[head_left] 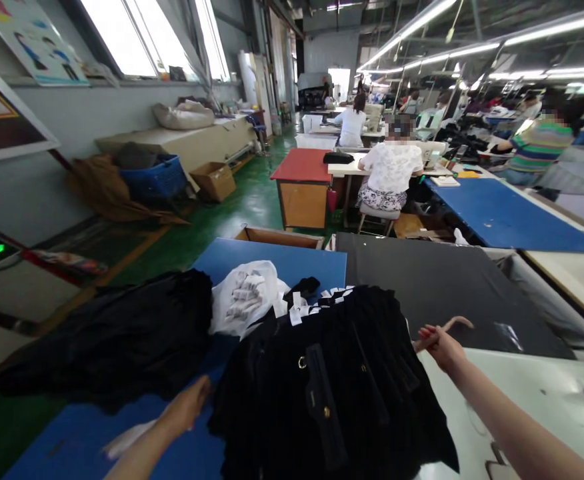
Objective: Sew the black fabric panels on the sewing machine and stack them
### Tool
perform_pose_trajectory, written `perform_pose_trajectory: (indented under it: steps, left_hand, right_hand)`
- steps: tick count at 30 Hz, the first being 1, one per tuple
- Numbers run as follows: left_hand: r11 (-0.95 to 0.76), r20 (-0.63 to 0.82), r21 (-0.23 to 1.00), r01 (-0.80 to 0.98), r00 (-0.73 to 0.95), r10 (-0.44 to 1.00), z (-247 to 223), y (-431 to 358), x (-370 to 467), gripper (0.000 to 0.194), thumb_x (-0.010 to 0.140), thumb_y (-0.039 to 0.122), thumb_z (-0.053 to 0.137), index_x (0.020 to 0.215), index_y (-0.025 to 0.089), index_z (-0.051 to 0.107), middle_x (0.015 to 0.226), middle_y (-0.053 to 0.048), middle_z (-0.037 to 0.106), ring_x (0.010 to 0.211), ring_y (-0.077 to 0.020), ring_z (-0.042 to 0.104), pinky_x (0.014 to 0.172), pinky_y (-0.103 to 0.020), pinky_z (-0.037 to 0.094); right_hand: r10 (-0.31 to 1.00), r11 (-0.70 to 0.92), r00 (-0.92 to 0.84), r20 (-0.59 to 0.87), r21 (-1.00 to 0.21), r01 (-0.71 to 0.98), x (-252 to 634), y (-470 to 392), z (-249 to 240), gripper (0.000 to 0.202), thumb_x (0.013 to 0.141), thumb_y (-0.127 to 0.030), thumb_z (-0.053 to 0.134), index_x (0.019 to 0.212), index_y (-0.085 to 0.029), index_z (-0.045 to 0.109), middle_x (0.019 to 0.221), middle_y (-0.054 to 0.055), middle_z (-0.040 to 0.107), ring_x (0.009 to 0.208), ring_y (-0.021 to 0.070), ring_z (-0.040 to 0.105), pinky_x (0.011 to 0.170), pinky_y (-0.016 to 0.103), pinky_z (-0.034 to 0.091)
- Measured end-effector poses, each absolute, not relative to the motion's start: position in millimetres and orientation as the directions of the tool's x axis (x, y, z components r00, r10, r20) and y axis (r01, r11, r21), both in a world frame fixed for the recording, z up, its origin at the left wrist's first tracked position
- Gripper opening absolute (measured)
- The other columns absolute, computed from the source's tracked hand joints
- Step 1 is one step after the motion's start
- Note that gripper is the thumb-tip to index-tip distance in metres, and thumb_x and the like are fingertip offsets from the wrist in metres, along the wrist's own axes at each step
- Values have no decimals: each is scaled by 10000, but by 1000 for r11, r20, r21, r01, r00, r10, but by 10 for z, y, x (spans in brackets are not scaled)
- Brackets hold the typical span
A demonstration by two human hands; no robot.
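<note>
A stack of black garments (292, 400) with white tags (297, 310) along its far edge lies in front of me. My right hand (439, 347), beside the stack's right edge, has its fingers closed around a thin tan strip (458, 321) whose curved end sticks out to the right. To the left of the stack is my left hand (192, 403), with its fingers curled over the blue table surface; whether anything is in them is too blurred to tell. A pale object (128, 439), partly hidden by my left forearm, lies on the blue surface.
A black cloth heap (137, 333) is at the left. Beyond the stack sits a white plastic bag (247, 293) of small white bundles. A dark board (422, 287) and pale tabletop (542, 393) extend right. Ahead, a person (392, 163) sits at a sewing table.
</note>
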State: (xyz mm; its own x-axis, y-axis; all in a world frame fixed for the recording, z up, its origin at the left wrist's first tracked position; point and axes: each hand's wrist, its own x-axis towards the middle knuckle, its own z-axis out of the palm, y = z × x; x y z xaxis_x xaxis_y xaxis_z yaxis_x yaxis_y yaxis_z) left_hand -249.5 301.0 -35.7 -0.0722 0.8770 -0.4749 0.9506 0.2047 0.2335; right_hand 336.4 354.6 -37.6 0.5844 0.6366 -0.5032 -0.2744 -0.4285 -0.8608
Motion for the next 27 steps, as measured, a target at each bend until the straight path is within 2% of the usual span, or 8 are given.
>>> perform_pose_trajectory:
  steps: [4,7,9,12,17,22,25,27]
  left_hand:
    - [107,-495,323,940,72,866,165,2979,-2367,234,888,239,361,777,221,566,788,5,680,784,-159,648,702,-232,432]
    - [30,-489,379,925,173,855,621,2946,-1939,278,915,306,316,753,227,527,756,3,647,751,-172,631,668,-251,392]
    - [-25,-465,417,909,237,853,859,2951,-1560,275,916,312,312,742,226,507,743,0,627,737,-174,618,655,-257,369]
    - [-87,-422,441,893,292,858,1052,2961,-1029,240,896,265,328,695,222,452,704,0,588,700,-169,590,624,-261,335]
    - [-72,-355,578,813,331,874,1008,2858,-539,248,901,271,339,671,220,417,705,16,581,702,-149,576,630,-248,340]
    - [42,-357,547,836,188,915,814,2749,-509,265,922,271,307,690,226,427,676,14,577,685,-155,588,647,-262,351]
    - [124,-335,564,817,89,938,722,2652,-617,304,935,408,278,753,232,446,735,2,604,713,-172,602,674,-272,391]
    - [148,-353,521,840,54,934,669,2533,-659,340,879,541,362,854,222,474,820,-32,634,757,-211,623,680,-295,414]
  right_hand:
    - [718,-378,546,-432,-900,-216,3281,3415,-71,338,809,-495,611,763,-161,639,581,-9,530,564,144,547,582,269,480]
    - [879,-239,431,-205,-971,27,3009,3268,179,438,743,-609,614,683,-175,622,528,-35,448,521,130,454,534,258,415]
    - [942,-124,333,-46,-968,217,2747,3194,341,492,758,-665,545,650,-186,587,536,-33,433,527,133,425,527,260,383]
    - [972,-41,230,45,-934,356,2370,3122,536,485,832,-636,453,666,-192,555,631,3,525,617,160,487,600,268,408]
    - [986,9,144,85,-887,461,2112,3030,623,462,909,-555,340,755,-199,591,725,35,611,716,192,562,744,298,429]
    - [961,-93,273,37,-890,447,2178,3103,516,423,837,-577,379,616,-228,471,582,11,497,559,176,448,616,308,384]
    - [964,-88,266,19,-919,384,2246,3202,491,438,813,-613,401,624,-226,484,589,8,493,576,175,445,595,301,384]
    - [966,-82,257,7,-939,334,2294,3240,509,464,792,-648,422,622,-222,493,595,4,492,584,169,444,586,293,388]
